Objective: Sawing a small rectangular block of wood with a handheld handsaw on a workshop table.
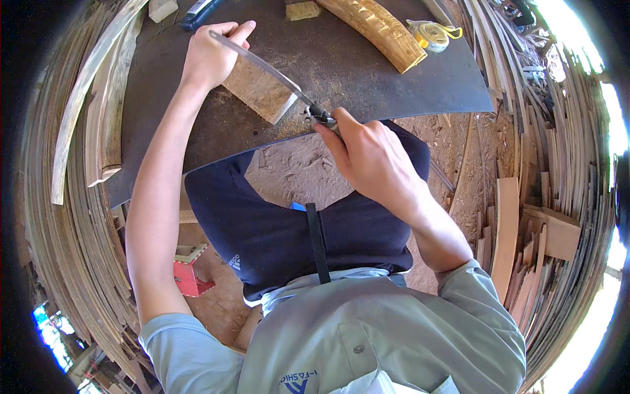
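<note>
A long, thin-bladed hand tool [266, 67] slants over the table from upper left to lower right. My right hand [371, 157] is closed round its dark and silver handle. Whether the blade is a saw or a file cannot be made out. Beneath the blade lies a pale wooden block [261, 92], its near end close to the table's front edge. My left hand [213, 59] is closed at the block's far end, with the blade's tip passing over the fingers. The finger undersides are hidden.
Sawdust is scattered on the dark tabletop [433, 92]. Toward the back lie a curved, notched wood piece [374, 29], a tape measure [433, 34] and a brush-like block [302, 10]. Wood strips [508, 230] stack along both sides. A red stool-like object [191, 272] stands on the floor.
</note>
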Action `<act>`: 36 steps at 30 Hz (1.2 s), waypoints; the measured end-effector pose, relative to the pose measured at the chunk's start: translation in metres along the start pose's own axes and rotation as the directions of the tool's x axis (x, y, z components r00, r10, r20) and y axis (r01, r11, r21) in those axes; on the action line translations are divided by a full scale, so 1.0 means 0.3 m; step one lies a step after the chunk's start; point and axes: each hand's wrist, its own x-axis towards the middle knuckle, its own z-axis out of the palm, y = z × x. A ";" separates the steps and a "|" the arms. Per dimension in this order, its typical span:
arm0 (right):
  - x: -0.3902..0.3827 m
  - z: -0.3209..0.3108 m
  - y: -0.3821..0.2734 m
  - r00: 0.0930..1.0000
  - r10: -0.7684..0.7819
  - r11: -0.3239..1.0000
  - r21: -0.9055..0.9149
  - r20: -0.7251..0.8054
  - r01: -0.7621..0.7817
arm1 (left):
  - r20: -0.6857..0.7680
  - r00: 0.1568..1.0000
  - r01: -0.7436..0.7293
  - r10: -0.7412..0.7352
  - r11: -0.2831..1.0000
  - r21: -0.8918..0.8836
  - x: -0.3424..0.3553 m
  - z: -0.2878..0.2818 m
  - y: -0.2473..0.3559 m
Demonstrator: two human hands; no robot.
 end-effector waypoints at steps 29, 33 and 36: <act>-0.326 -0.110 0.078 0.974 0.224 0.973 -0.053 0.030 -0.223 | -0.022 0.999 0.026 -0.026 0.999 0.023 0.015 0.014 -0.071; -0.210 -0.135 0.034 0.979 0.201 0.978 0.055 -0.024 -0.199 | -0.017 1.000 0.024 -0.023 0.999 0.048 0.019 -0.005 -0.067; -0.072 -0.057 0.031 0.997 0.019 0.999 0.037 -0.074 -0.016 | -0.004 1.000 0.024 -0.024 1.000 0.017 0.009 0.007 -0.035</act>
